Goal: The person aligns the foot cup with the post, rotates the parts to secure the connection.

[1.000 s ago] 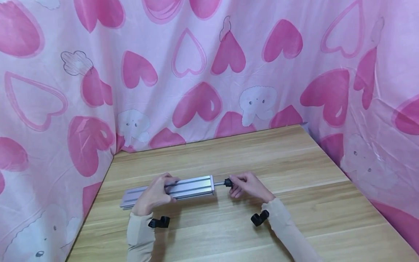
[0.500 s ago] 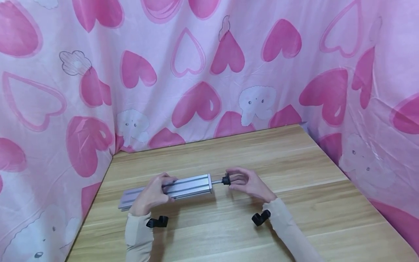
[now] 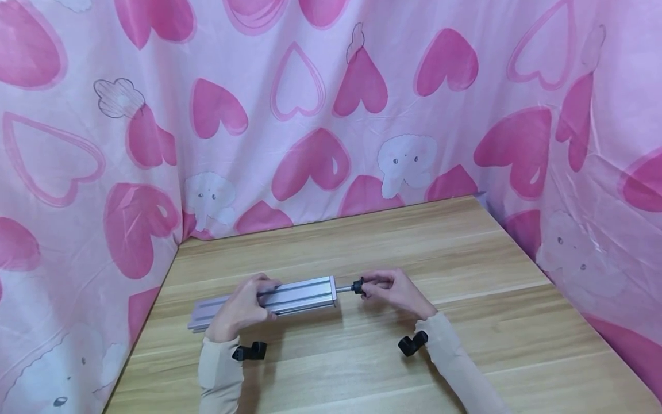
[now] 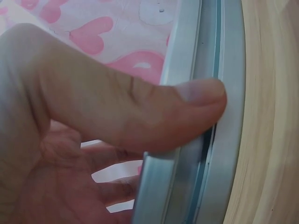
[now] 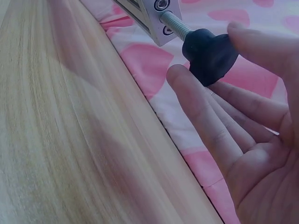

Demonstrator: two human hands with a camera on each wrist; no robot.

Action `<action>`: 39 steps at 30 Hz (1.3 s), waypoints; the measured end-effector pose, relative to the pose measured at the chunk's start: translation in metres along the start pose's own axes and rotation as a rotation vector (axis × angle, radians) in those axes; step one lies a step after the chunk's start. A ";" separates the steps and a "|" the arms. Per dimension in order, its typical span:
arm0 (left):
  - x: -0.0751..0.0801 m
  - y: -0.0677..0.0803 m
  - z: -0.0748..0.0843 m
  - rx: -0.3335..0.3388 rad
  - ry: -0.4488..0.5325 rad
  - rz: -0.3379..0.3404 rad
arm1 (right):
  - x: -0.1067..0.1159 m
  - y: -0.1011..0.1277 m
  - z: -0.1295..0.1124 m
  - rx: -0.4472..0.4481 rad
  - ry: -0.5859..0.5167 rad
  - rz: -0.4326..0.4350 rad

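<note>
My left hand (image 3: 240,310) grips a silver aluminium profile (image 3: 305,294) near its middle, the thumb lying across a groove in the left wrist view. The profile is held lengthwise over the wooden table. Out of its right end comes a threaded rod (image 5: 174,23), through an end plate (image 5: 153,18) fastened with screws. A black knob (image 5: 209,52) with a flared outer end sits on the rod's tip. Around that knob are the thumb and fingers of my right hand (image 3: 395,290), thumb at one side and fingertips at the other.
The wooden tabletop (image 3: 320,368) spreads under both hands. A pink heart-patterned cloth (image 3: 310,230) hangs behind it and along the sides. Black camera mounts (image 3: 412,344) stick out from both sleeves.
My right hand's fingers spread around the knob half a second ago and have closed in on it again. The left hand and the profile have hardly moved.
</note>
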State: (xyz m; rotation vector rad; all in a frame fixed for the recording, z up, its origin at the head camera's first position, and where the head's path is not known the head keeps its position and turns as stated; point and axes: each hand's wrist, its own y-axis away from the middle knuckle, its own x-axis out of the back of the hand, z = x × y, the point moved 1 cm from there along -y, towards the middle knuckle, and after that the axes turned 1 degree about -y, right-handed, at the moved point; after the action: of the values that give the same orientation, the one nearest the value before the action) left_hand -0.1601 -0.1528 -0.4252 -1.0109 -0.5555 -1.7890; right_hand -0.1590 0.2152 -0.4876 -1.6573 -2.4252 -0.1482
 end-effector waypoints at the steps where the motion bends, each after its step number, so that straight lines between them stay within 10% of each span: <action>1: 0.000 0.000 0.001 0.001 0.000 0.001 | 0.000 0.000 0.000 -0.003 0.010 0.000; 22: -0.003 0.001 0.007 0.047 0.013 -0.026 | -0.002 -0.002 0.002 -0.067 -0.003 -0.032; 39: -0.001 -0.001 0.004 0.035 0.010 -0.047 | 0.001 0.004 -0.003 0.106 -0.023 -0.038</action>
State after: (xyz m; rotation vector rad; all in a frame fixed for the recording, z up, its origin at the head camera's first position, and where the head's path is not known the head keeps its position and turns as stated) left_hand -0.1588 -0.1485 -0.4239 -0.9720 -0.6070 -1.8181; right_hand -0.1556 0.2171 -0.4850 -1.5769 -2.4366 -0.0055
